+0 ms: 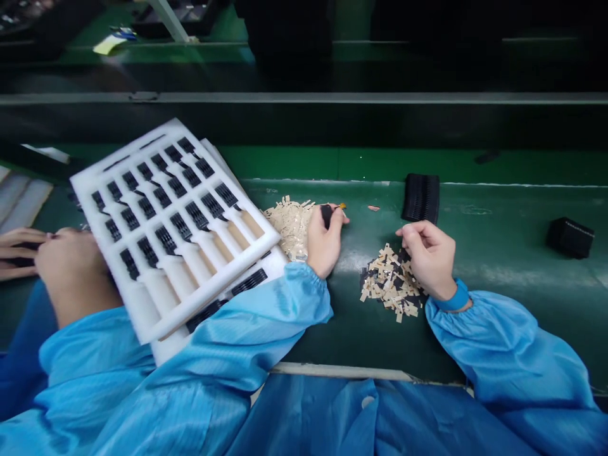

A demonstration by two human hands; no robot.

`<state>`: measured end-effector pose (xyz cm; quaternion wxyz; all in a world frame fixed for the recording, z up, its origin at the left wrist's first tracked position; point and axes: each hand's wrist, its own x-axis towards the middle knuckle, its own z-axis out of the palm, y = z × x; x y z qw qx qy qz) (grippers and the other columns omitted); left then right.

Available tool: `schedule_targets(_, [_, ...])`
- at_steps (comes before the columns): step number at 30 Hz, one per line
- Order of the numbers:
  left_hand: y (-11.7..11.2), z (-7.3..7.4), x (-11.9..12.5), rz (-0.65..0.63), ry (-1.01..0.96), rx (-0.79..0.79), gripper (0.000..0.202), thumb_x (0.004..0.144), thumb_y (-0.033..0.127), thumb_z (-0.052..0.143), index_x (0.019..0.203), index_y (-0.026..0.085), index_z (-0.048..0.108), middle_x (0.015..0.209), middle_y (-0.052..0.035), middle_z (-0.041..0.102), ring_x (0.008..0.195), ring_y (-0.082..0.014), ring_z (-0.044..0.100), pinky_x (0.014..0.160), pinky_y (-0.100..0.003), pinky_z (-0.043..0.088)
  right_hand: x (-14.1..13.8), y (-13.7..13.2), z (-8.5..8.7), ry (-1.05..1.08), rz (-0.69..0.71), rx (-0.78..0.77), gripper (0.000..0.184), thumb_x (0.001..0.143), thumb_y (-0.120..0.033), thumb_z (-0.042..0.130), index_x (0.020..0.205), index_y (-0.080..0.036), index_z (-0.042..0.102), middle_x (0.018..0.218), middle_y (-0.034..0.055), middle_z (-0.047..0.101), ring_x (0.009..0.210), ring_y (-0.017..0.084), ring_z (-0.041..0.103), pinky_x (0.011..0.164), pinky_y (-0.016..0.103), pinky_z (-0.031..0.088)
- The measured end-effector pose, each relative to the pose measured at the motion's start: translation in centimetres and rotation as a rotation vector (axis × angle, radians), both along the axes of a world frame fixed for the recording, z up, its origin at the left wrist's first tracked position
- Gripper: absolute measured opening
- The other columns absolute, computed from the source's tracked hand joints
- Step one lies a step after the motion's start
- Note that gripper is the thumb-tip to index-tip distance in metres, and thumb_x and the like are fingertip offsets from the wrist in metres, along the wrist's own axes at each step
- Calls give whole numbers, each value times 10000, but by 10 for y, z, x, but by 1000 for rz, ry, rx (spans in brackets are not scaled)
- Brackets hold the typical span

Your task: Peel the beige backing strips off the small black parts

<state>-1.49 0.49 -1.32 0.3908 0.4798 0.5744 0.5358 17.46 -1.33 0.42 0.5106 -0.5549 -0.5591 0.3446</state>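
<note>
My left hand (325, 244) is closed round a small black part (327, 214) with a tan tab at its tip, held just right of a heap of tan pieces (289, 223). My right hand (430, 258) rests with curled fingers on the upper right of a second pile of tan and black pieces (389, 285). What its fingertips pinch is hidden. Both hands lie on the green belt surface (498, 278). Both arms are in blue sleeves.
A white foam tray (142, 297) with black parts in its slots tilts over a second tray at the left, held by another person's hand (71, 272). Another hand (16, 250) lies at the far left. A black stack (421, 197) and a black block (570, 237) stand to the right.
</note>
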Motion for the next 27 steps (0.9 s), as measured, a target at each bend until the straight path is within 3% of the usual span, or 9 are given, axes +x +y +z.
schedule_targets(1, [-2, 0, -3, 76, 93, 60, 170, 1004, 371, 495, 1002, 204, 527, 863, -32, 658, 876, -149, 664, 909, -348, 537, 1, 0, -1, 41, 9, -22, 334, 907, -495, 673, 795, -181, 700, 612, -9, 565, 492, 96, 443, 459, 244, 353])
schedule_targets(3, [-9, 0, -9, 45, 275, 220, 158, 990, 354, 536, 1014, 203, 575, 872, -32, 656, 881, -160, 655, 948, -377, 536, 3, 0, -1, 140, 64, -98, 355, 902, -518, 675, 783, -183, 688, 597, -17, 563, 434, 76, 410, 412, 232, 308])
schedule_targets(6, [-18, 3, -13, -260, 601, 494, 129, 965, 328, 592, 992, 216, 651, 803, -9, 628, 834, -162, 629, 1089, -456, 488, 7, -1, 3, 212, 194, -226, 386, 900, -524, 677, 732, -176, 676, 557, -18, 576, 365, 54, 381, 368, 219, 258])
schedule_targets(8, [-20, 5, -14, -374, 738, 594, 120, 962, 317, 599, 974, 233, 684, 763, -3, 609, 812, -165, 610, 1132, -481, 465, 9, -1, 8, 184, 275, -301, 397, 894, -518, 688, 714, -164, 690, 556, -6, 598, 358, 47, 390, 363, 211, 262])
schedule_targets(12, [-20, 6, -17, -404, 782, 604, 134, 975, 323, 581, 988, 252, 693, 765, -9, 603, 828, -177, 605, 1149, -499, 463, 12, 1, 13, 145, 406, -423, 395, 881, -531, 693, 758, -156, 715, 619, 8, 638, 381, 40, 394, 372, 203, 282])
schedule_targets(17, [-21, -1, -15, -437, 760, 610, 104, 965, 325, 606, 1007, 256, 671, 765, 0, 584, 824, -173, 601, 1137, -494, 459, 10, 2, 12, 175, 437, -486, 372, 810, -507, 766, 727, -168, 637, 577, -30, 568, 400, 39, 361, 376, 193, 232])
schedule_targets(20, [-22, 1, -11, -396, 563, 389, 262, 902, 405, 701, 1078, 226, 627, 785, -2, 565, 821, -175, 605, 1000, -453, 533, 7, 2, 11, 218, 383, -443, 368, 769, -500, 796, 746, -179, 618, 536, -58, 510, 403, 42, 341, 378, 191, 232])
schedule_targets(24, [-24, 11, -5, -478, -96, -193, 402, 954, 407, 609, 1273, 206, 472, 915, -31, 603, 745, -137, 631, 673, -298, 568, 4, 2, 6, 150, 254, -270, 309, 731, -424, 833, 772, -182, 645, 638, -20, 608, 503, 78, 486, 450, 208, 395])
schedule_targets(27, [-25, 14, -2, -631, -503, -411, 278, 977, 255, 531, 1244, 188, 492, 1071, -95, 655, 880, -163, 706, 757, -318, 600, 3, 0, -1, 74, 223, -203, 228, 769, -376, 804, 786, -185, 681, 699, 8, 663, 578, 109, 568, 523, 237, 476])
